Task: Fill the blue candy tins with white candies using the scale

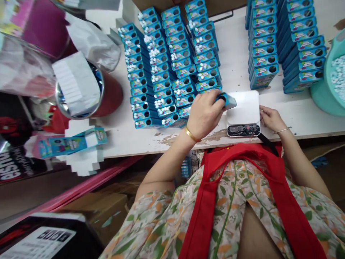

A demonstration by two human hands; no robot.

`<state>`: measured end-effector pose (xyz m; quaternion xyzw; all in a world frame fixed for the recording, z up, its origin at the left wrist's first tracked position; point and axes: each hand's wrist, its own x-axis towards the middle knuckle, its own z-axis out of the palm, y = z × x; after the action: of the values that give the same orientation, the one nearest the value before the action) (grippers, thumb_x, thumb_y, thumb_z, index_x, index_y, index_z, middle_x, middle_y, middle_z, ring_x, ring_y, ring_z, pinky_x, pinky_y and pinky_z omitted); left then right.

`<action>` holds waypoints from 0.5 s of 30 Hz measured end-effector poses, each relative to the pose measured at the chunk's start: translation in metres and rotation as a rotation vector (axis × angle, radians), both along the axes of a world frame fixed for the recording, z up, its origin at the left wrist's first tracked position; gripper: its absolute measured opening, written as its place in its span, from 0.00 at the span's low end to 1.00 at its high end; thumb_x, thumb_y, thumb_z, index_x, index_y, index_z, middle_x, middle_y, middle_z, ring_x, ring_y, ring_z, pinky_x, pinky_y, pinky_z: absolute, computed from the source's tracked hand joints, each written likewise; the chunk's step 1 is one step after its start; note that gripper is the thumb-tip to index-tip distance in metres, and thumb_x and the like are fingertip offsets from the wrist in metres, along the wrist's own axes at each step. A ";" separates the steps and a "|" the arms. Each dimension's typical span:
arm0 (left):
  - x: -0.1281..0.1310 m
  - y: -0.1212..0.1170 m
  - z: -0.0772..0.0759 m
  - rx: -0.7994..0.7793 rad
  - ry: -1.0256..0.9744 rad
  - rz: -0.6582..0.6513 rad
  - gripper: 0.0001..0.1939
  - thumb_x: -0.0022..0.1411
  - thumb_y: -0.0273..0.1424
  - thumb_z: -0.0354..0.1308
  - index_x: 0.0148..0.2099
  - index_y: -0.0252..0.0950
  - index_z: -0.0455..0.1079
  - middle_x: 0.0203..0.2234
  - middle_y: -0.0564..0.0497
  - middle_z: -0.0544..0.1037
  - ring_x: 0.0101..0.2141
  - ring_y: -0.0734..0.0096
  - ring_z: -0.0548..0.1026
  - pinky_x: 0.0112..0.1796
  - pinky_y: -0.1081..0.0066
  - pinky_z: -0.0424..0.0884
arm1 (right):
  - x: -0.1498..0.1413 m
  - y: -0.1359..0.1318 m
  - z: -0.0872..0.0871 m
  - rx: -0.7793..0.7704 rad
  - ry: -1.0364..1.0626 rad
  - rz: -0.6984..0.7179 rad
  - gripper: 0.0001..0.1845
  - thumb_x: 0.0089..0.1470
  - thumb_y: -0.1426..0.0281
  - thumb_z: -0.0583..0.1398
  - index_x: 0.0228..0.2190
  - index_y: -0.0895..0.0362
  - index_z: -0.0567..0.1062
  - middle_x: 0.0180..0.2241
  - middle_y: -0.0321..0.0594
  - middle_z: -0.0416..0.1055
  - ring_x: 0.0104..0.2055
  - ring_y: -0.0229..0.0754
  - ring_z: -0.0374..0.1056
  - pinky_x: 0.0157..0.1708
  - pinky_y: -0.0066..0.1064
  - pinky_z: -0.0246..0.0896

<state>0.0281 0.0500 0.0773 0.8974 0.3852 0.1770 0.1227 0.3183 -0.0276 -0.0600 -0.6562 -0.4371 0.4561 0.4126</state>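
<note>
Left hand grips a tilted blue box at the scale's left edge; right hand, well apart, flanks its right (grip? can't tell). A backward knock could topple standing boxes, scattering white pellets.

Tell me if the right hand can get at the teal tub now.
Probably yes: from beside the scale, the right hand has a path along the table to the teal tub, with the blue boxes farther back.

The left fingers partly hide a blue box, while the picture's edge crops the turquoise tub.
</note>
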 end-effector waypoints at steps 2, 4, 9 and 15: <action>0.019 0.002 0.003 -0.001 0.035 -0.063 0.08 0.71 0.36 0.53 0.43 0.39 0.70 0.51 0.45 0.74 0.47 0.57 0.72 0.49 0.57 0.66 | -0.002 0.003 0.000 0.000 -0.018 0.038 0.15 0.56 0.64 0.63 0.42 0.59 0.82 0.20 0.33 0.67 0.21 0.34 0.60 0.24 0.26 0.59; 0.040 0.007 -0.001 0.004 0.092 -0.143 0.07 0.71 0.33 0.52 0.44 0.38 0.70 0.49 0.44 0.74 0.45 0.58 0.72 0.47 0.57 0.66 | -0.003 0.005 0.001 -0.011 -0.020 0.055 0.15 0.57 0.64 0.63 0.42 0.59 0.82 0.20 0.32 0.67 0.21 0.33 0.60 0.24 0.26 0.59; 0.077 0.022 -0.017 0.013 0.201 -0.266 0.10 0.71 0.28 0.50 0.50 0.36 0.70 0.46 0.42 0.75 0.47 0.56 0.73 0.49 0.57 0.67 | -0.009 0.004 0.003 -0.031 0.106 -0.067 0.16 0.53 0.61 0.67 0.42 0.56 0.77 0.20 0.31 0.68 0.16 0.33 0.58 0.18 0.26 0.55; 0.068 0.026 -0.009 -0.079 0.055 -0.202 0.17 0.69 0.42 0.58 0.55 0.40 0.68 0.54 0.45 0.73 0.56 0.52 0.71 0.57 0.53 0.67 | 0.000 -0.011 0.009 -0.042 0.353 -0.221 0.20 0.45 0.56 0.73 0.29 0.56 0.74 0.21 0.36 0.71 0.19 0.32 0.62 0.17 0.24 0.58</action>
<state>0.0960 0.0765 0.0685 0.9305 0.3028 0.1239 0.1644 0.3180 -0.0381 -0.0507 -0.6184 -0.2740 0.5250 0.5166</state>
